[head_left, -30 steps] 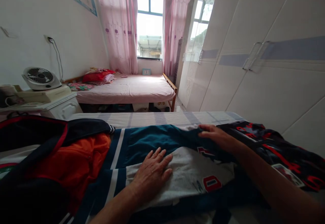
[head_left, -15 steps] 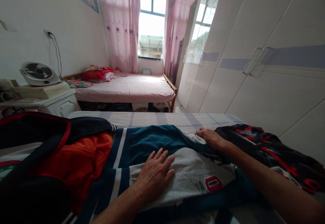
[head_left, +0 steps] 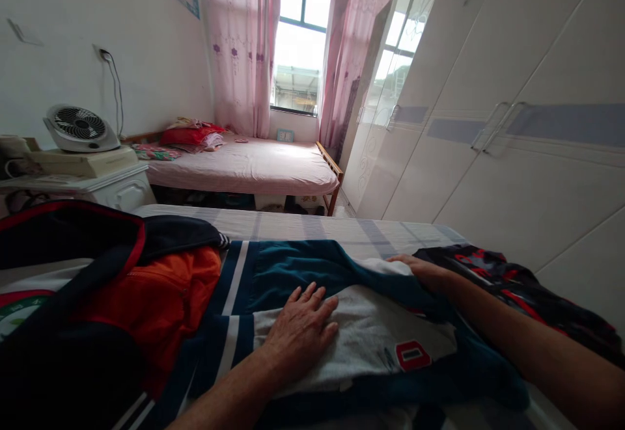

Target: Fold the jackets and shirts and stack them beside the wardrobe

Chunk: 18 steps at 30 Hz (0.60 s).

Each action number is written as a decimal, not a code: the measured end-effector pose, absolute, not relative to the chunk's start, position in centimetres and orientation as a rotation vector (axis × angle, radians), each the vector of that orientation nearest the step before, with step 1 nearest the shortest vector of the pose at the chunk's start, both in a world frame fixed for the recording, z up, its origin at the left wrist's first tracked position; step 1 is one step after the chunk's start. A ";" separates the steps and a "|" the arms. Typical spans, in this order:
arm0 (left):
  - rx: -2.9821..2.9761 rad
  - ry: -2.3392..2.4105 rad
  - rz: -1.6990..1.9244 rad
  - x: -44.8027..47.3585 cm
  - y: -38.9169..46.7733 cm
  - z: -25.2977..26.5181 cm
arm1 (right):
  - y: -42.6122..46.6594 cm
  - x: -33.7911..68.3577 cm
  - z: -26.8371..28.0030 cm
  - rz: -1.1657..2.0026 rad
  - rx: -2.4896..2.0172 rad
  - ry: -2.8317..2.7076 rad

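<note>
A teal and grey top (head_left: pixel 375 313) with white stripes and a red-edged patch lies spread in front of me on the near bed. My left hand (head_left: pixel 305 322) rests flat on its grey part, fingers apart. At the far right side of the top, my right hand (head_left: pixel 427 272) is closed on a teal fold beside a white part; its thumb is hidden. To the left lie a dark jacket (head_left: pixel 176 235) with red trim and an orange garment (head_left: pixel 161 287). A black and red garment (head_left: pixel 512 287) lies on the right, partly behind my right forearm.
The near bed has a checked sheet (head_left: pixel 278 224). Beyond it stands a second bed with a pink sheet (head_left: pixel 254 166). A white wardrobe (head_left: pixel 459 189) lines the right side. At the left, a fan (head_left: pixel 81 129) sits on a box on a white cabinet (head_left: pixel 124 189).
My right hand has moved slightly right and nearer, and the teal fold has shifted with it. My left hand stays on the grey part. The view has tilted a little.
</note>
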<state>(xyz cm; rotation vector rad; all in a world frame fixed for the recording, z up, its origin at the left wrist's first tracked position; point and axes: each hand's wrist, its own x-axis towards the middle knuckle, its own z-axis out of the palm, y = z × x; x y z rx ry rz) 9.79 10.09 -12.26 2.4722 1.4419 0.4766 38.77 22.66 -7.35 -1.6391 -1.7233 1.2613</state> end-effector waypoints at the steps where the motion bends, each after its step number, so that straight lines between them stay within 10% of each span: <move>1: 2.476 1.444 0.475 9.8 10.1 -12.3 | 22.5 38.6 -7.1 1.301 -1.582 -1.688; 8: 2.497 1.465 0.473 9.8 10.1 -12.5 | 22.7 38.2 -3.6 1.037 -1.398 -1.525; 18: 2.450 1.450 0.407 9.6 10.3 -12.4 | 25.7 38.2 1.2 -0.465 -1.291 -2.108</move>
